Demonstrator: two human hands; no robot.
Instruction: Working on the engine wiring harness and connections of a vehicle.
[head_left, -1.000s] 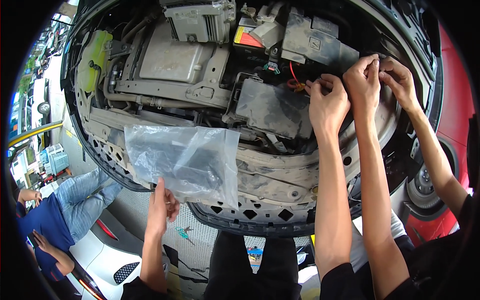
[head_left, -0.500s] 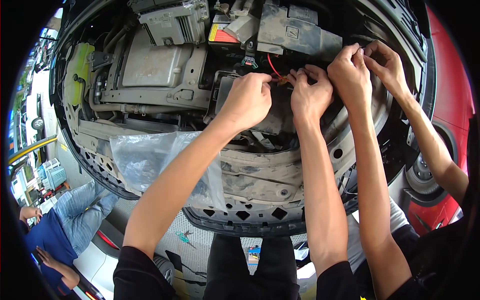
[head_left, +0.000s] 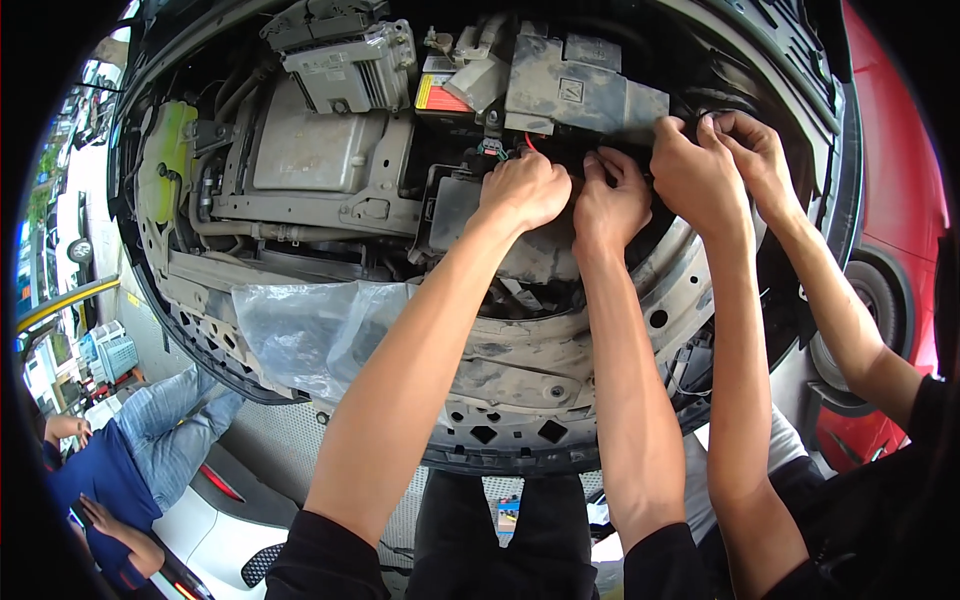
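Note:
My left hand (head_left: 525, 190) is closed at the lower end of a red wire (head_left: 530, 141), its fingertips mostly hidden. Beside it, my right hand (head_left: 612, 200) has its fingers curled down into the dark gap below a dusty fuse-box cover (head_left: 580, 90); what it grips is hidden. Both are over a dark housing (head_left: 455, 205) in the car's engine bay. Behind my left forearm, a clear plastic bag (head_left: 300, 330) lies on the front panel. To the right, a co-worker's two hands (head_left: 700, 170) pinch at something small near the bay's edge.
A control unit (head_left: 345, 70), a battery with red-yellow label (head_left: 440, 95) and a green reservoir (head_left: 170, 160) fill the bay. Another person (head_left: 110, 470) in a blue top sits at lower left. A red car (head_left: 885, 170) stands at right, a white one at lower left.
My left hand has risen from the plastic bag to the red wire and now sits lower over it. My right hand has shifted slightly. The co-worker's hands stay at the right edge.

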